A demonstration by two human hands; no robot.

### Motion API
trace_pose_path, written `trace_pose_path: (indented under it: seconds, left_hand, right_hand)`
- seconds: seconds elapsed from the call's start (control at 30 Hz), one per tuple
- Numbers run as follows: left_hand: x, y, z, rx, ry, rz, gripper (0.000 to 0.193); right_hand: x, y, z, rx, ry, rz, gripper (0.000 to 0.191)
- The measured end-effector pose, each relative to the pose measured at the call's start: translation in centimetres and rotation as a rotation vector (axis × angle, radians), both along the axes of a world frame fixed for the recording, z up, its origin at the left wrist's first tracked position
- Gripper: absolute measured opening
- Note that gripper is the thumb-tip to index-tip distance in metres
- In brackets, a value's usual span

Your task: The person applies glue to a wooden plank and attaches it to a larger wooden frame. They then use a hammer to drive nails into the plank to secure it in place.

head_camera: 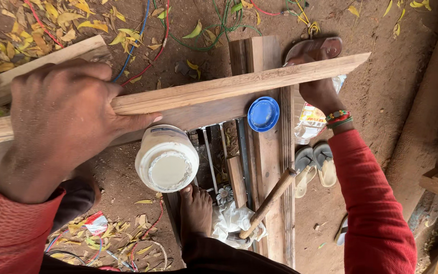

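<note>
A long wooden plank (219, 89) runs on edge across the view from lower left to upper right. My left hand (62, 122) grips it at the left, fingers wrapped over the top edge and thumb along its face. My right hand (318, 91) holds it near the right end from below, wrist wearing coloured bead bracelets (338, 118). Both arms are in red sleeves. Under the plank lies a wooden frame (267, 162) on the ground. An open white tub of glue (167, 160) stands just below the plank, its blue lid (263, 113) lying on the frame.
My bare foot (196, 208) rests on the frame beside a hammer with a wooden handle (272, 198) and a white rag (231, 220). Grey sandals (315, 162), a plastic bottle (307, 122), coloured wires (138, 35) and yellow leaves (26, 30) lie on the dirt ground.
</note>
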State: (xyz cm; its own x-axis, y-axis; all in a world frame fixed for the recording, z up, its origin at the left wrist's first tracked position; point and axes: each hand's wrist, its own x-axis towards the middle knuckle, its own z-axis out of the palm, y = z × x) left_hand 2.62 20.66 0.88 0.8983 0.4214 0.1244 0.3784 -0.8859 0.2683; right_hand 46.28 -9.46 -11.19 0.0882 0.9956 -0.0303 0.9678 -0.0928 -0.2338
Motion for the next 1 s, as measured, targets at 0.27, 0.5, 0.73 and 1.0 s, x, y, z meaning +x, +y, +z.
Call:
trace_pose_path:
  seconds: [0.27,0.5,0.73,1.0]
  left_hand:
    - [1.1,0.8,-0.6,-0.026,0.173,0.066,0.060]
    - [1.7,1.6,-1.0,-0.036,0.078,0.012,0.055]
    - [1.8,2.0,-1.4,0.007,0.228,0.014,0.060]
    - [2.4,1.7,-0.9,0.083,0.204,-0.029,0.057]
  right_hand:
    - [4.4,2.0,-1.9,-0.178,0.125,-0.104,0.023]
    - [6.5,3.9,-3.3,-0.299,0.096,0.061,0.037]
    - [6.2,5.5,-2.0,-0.399,0.118,0.049,0.030]
    - [6.1,5.6,-1.4,-0.443,0.062,0.065,0.026]
